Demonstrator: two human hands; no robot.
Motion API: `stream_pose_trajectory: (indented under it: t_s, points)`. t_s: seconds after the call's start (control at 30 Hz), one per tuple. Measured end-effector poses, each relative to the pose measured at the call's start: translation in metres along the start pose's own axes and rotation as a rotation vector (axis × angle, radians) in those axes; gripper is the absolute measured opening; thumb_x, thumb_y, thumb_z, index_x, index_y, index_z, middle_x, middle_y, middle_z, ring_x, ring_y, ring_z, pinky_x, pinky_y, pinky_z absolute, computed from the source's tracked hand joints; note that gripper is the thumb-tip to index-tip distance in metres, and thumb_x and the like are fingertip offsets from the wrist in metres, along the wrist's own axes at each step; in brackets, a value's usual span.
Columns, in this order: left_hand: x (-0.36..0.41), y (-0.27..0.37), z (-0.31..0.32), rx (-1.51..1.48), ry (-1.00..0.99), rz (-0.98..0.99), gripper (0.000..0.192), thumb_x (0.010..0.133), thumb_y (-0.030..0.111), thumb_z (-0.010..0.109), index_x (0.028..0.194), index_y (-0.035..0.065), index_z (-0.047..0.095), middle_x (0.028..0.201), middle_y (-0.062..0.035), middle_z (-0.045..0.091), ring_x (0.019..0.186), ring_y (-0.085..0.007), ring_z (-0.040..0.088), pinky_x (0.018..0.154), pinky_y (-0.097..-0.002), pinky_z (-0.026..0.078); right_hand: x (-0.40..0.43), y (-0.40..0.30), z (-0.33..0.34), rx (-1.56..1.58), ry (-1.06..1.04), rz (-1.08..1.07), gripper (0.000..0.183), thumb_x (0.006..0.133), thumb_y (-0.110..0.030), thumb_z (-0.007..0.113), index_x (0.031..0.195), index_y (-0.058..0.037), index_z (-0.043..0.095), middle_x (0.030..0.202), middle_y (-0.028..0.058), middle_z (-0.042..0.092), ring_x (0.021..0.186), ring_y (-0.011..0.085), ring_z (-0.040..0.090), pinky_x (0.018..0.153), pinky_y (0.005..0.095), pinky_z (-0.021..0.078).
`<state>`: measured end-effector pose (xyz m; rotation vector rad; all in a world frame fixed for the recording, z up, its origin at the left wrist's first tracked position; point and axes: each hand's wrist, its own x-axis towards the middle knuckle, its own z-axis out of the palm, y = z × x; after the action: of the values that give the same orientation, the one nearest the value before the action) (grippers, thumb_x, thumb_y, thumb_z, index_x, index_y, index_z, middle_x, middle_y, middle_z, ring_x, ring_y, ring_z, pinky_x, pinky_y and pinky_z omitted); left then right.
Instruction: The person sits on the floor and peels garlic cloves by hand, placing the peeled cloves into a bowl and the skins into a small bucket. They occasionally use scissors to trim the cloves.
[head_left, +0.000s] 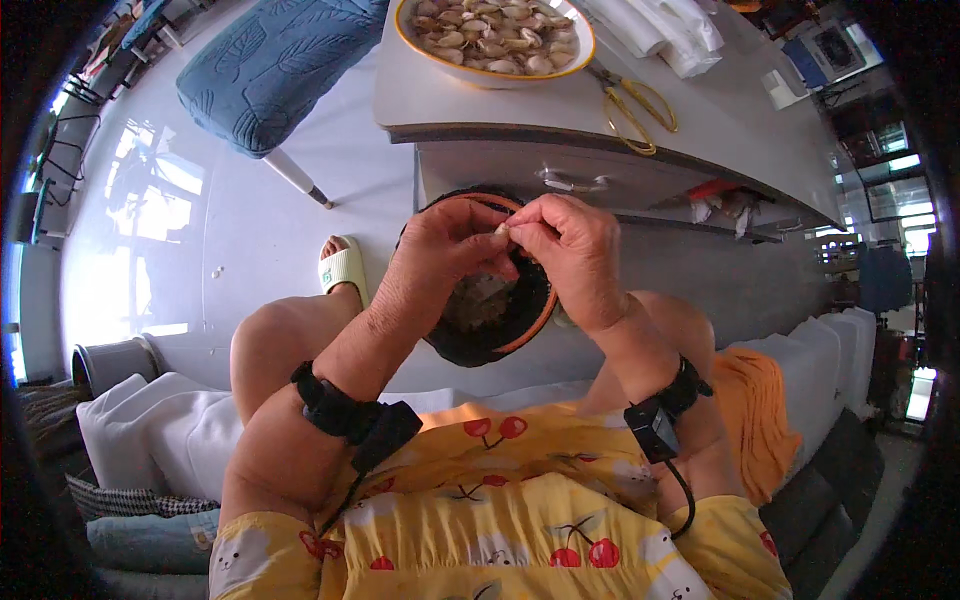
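Note:
Over a round bin lined with a black bag (536, 300), both hands meet fingertip to fingertip. My left hand (457, 240) pinches a small pale garlic clove (502, 229) between thumb and fingers. Against the clove's right side, the thumb and forefinger of my right hand (570, 247) are pressed together; whether they grip a bit of skin is too small to tell. Beyond the hands, a white bowl with a yellow rim (480, 73) holds many garlic cloves (491, 37) on the table. Loose pale scraps (480, 296) lie in the bin.
Gold-handled scissors (637, 112) lie beside the bowl on the white table (720, 105), near white plastic bags (667, 34). Below the tabletop is a drawer handle (574, 182). A blue-covered stool (277, 75) stands at left. An orange cloth (754, 420) lies on the seat at right.

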<state>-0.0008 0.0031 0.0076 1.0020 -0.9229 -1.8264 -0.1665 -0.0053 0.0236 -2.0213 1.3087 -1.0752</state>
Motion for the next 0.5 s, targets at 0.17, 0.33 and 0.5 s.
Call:
stream_pose_trajectory:
  t_s: [0.17,0.33,0.5]
  points:
    - [-0.0002,0.0024,0.0010,0.162,0.031,-0.009,0.023,0.085,0.008,0.064,0.103,-0.0055,0.058,0.088,-0.0101,0.065,0.073,-0.0164,0.065,0.070,-0.0255,0.052,0.0003,0.0020,-0.0012,-0.108,-0.051,-0.077,0.005,0.076,0.001,0.066,0.079,-0.0005,0.063,0.069,0.0086,0.062,0.059,0.0156,0.059,0.054,0.0272,0.0471]
    - [-0.0023,0.0048,0.0006,0.381,0.048,-0.002,0.022,0.085,0.007,0.064,0.101,-0.0059,0.059,0.085,-0.0092,0.065,0.073,-0.0154,0.065,0.069,-0.0259,0.052,0.0001,0.0033,0.0013,-0.195,-0.064,-0.156,0.007,0.073,0.001,0.064,0.078,-0.0027,0.060,0.069,0.0104,0.061,0.061,0.0253,0.061,0.056,0.0337,0.0488]
    - [-0.0022,0.0018,0.0011,0.316,0.050,0.022,0.022,0.084,0.008,0.065,0.101,-0.0058,0.058,0.086,-0.0098,0.065,0.073,-0.0161,0.066,0.068,-0.0266,0.053,-0.0014,0.0033,0.0043,-0.261,-0.025,-0.201,0.008,0.073,0.001,0.062,0.077,-0.0044,0.057,0.071,0.0108,0.060,0.065,0.0307,0.061,0.057,0.0381,0.0493]
